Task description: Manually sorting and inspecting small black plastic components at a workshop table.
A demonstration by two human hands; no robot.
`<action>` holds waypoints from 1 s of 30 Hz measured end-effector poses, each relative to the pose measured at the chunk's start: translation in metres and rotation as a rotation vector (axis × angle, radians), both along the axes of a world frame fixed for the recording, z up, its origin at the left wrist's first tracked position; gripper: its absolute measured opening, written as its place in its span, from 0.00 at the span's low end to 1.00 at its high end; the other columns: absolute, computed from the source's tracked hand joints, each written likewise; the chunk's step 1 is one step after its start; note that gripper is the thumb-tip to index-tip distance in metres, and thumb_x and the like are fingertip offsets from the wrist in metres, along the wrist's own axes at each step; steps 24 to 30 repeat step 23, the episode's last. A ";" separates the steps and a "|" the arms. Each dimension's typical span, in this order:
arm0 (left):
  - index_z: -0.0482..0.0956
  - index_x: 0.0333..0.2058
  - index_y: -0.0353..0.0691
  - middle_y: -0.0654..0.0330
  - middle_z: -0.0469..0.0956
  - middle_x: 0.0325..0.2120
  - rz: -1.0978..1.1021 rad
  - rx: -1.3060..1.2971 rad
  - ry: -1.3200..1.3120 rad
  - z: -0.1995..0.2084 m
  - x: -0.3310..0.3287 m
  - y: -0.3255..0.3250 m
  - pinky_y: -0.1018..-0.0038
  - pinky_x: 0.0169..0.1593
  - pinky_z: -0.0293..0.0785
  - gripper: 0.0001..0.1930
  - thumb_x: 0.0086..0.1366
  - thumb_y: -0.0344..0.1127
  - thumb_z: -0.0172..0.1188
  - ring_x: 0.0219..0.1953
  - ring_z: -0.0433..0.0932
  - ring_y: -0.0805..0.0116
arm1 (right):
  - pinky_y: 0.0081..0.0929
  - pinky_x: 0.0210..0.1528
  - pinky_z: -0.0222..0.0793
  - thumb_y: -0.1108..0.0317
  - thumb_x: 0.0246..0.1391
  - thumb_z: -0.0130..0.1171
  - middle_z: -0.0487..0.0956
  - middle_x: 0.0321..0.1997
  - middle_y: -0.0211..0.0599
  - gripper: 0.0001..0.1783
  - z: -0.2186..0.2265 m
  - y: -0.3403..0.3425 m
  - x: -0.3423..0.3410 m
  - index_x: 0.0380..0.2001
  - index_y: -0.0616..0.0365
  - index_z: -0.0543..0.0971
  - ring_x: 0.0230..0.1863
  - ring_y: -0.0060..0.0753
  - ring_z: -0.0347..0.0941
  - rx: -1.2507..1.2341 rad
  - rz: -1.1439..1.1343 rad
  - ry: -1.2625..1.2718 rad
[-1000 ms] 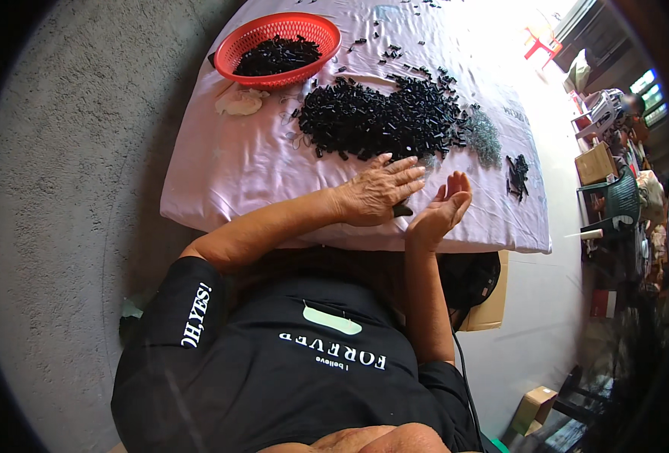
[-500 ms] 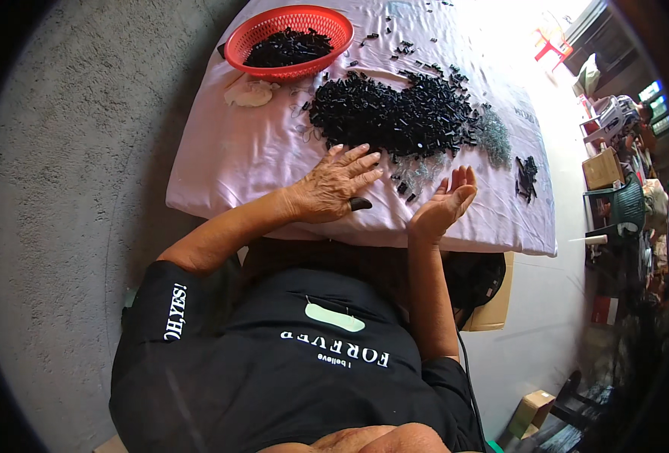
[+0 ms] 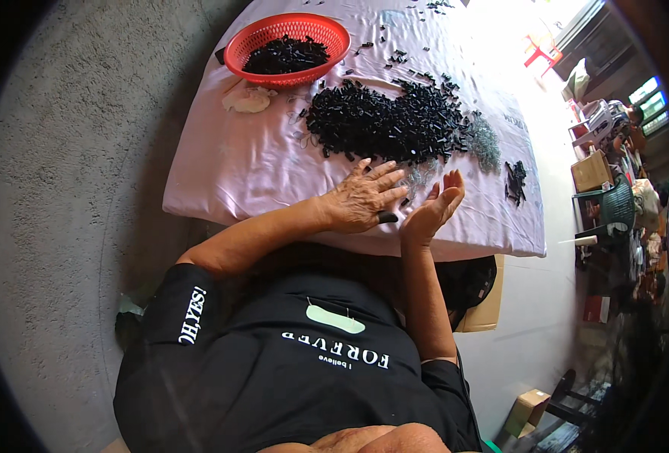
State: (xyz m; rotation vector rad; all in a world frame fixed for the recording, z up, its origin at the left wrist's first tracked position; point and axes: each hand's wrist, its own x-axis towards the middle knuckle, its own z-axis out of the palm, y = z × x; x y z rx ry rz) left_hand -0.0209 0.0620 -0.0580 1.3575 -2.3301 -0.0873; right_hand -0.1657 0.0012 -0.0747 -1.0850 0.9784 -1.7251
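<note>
My left hand (image 3: 361, 200) reaches in from the left, palm down and fingers spread, over the cloth at the near edge of a heap of small black pieces (image 3: 380, 121). A black cover (image 3: 387, 217) sits on its thumb. Beside it, my right hand (image 3: 431, 213) is turned up with fingers loosely curved and apart; nothing shows in it. Between the hands and the heap lie some thin grey wire-like bits (image 3: 421, 175) and a few stray black pieces. A larger tangle of grey wire-like bits (image 3: 485, 143) rests against the heap's right side.
A red plastic basket (image 3: 338, 57) partly filled with black pieces stands at the far left of the pink cloth (image 3: 221, 166). A crumpled pale cloth (image 3: 247, 100) lies before it. A smaller black pile (image 3: 516, 183) is at the right. Cardboard boxes (image 3: 531, 414) and chairs are on the floor.
My left hand has moved right and slightly nearer, closer to my right hand. My right hand has shifted slightly left. Stray black pieces between them look fewer or covered.
</note>
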 end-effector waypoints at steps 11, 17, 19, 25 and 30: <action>0.67 0.57 0.40 0.49 0.62 0.61 -0.023 0.069 -0.037 0.015 -0.006 -0.006 0.44 0.64 0.48 0.26 0.63 0.46 0.54 0.67 0.55 0.51 | 0.36 0.68 0.44 0.37 0.64 0.39 0.63 0.63 0.37 0.37 0.002 0.006 0.000 0.61 0.58 0.62 0.66 0.32 0.55 -0.019 0.038 -0.054; 0.74 0.45 0.37 0.50 0.75 0.48 -0.223 -0.130 0.302 0.101 -0.001 0.011 0.53 0.59 0.62 0.18 0.59 0.41 0.58 0.55 0.72 0.53 | 0.34 0.66 0.49 0.34 0.62 0.37 0.62 0.63 0.36 0.40 -0.001 0.009 -0.002 0.62 0.58 0.60 0.65 0.32 0.55 0.019 0.112 0.021; 0.75 0.40 0.36 0.53 0.76 0.40 -0.344 -0.272 0.378 0.142 -0.012 0.014 0.58 0.54 0.65 0.16 0.55 0.39 0.58 0.47 0.74 0.56 | 0.34 0.66 0.50 0.34 0.62 0.38 0.63 0.62 0.36 0.40 -0.012 0.001 -0.008 0.62 0.57 0.61 0.64 0.31 0.56 0.070 0.155 -0.030; 0.78 0.34 0.38 0.59 0.76 0.31 -0.567 -0.334 0.333 0.206 -0.033 0.024 0.61 0.49 0.67 0.14 0.52 0.40 0.60 0.39 0.75 0.60 | 0.34 0.66 0.49 0.38 0.64 0.41 0.63 0.63 0.35 0.36 0.001 0.007 -0.012 0.61 0.57 0.62 0.64 0.31 0.56 0.032 0.087 -0.054; 0.78 0.34 0.38 0.59 0.76 0.31 -0.567 -0.334 0.333 0.206 -0.033 0.024 0.61 0.49 0.67 0.14 0.52 0.40 0.60 0.39 0.75 0.60 | 0.34 0.66 0.49 0.38 0.64 0.41 0.63 0.63 0.35 0.36 0.001 0.007 -0.012 0.61 0.57 0.62 0.64 0.31 0.56 0.032 0.087 -0.054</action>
